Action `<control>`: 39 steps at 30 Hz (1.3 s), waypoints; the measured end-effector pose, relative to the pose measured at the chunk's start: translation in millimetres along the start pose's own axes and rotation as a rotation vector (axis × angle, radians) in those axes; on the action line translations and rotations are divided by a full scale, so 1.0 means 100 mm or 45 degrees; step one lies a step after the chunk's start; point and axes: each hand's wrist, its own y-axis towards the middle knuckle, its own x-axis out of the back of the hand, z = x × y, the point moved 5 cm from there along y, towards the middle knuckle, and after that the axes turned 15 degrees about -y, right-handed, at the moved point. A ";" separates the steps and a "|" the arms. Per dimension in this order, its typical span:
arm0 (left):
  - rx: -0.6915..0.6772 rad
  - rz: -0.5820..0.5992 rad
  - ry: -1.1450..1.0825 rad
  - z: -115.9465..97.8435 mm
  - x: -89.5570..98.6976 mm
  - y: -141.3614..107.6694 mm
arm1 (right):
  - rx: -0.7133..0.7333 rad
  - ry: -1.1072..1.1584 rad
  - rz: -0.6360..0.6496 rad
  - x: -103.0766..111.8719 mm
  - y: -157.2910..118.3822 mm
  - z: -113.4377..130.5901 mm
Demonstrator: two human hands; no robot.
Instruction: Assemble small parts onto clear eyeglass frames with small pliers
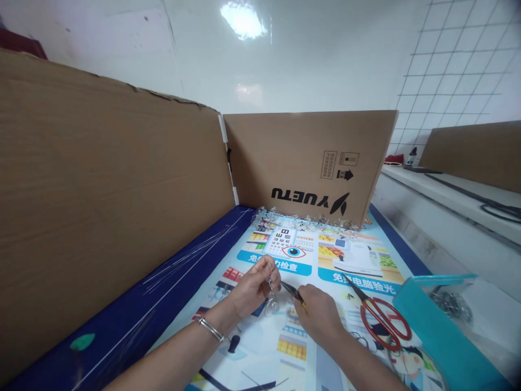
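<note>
- Left hand (260, 285): fingers pinching one bent wire piece (272, 305) above the printed sheet (303, 293) — seemingly part-worked.
- Right hand (319, 316): fingers wrapped round pliers (291, 290), nose near the left fingers; contact with the wire unclear.
- Red-handled scissors (378, 319); teal box (442, 328) with metal tangle (452, 305), right.
- Wire pieces (305, 223), many, along the cardboard panel's (285, 157) foot — apparently done.
- Thin strands (188, 255), left, on the blue bench (122, 312): perhaps unworked.
- Beyond: white wall (325, 54), wall grid (462, 73).

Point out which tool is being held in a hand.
The pliers, their dark nose showing beyond the right hand that grips them; the red-handled scissors lie untouched on the printed sheet.
</note>
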 end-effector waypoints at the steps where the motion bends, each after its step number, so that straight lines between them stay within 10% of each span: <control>1: 0.007 -0.003 -0.017 0.00 0.00 0.00 | 0.001 0.001 0.009 0.00 0.00 0.00; 17: 0.005 -0.099 0.176 0.02 0.06 0.01 | 0.009 -0.003 0.003 -0.02 0.00 0.00; 28: -0.452 -0.410 0.754 -0.13 0.09 -0.05 | -0.076 0.035 -0.019 0.00 0.02 -0.04; 39: -0.638 -0.399 1.133 -0.12 -0.03 -0.14 | -0.098 0.027 -0.044 0.00 0.01 -0.04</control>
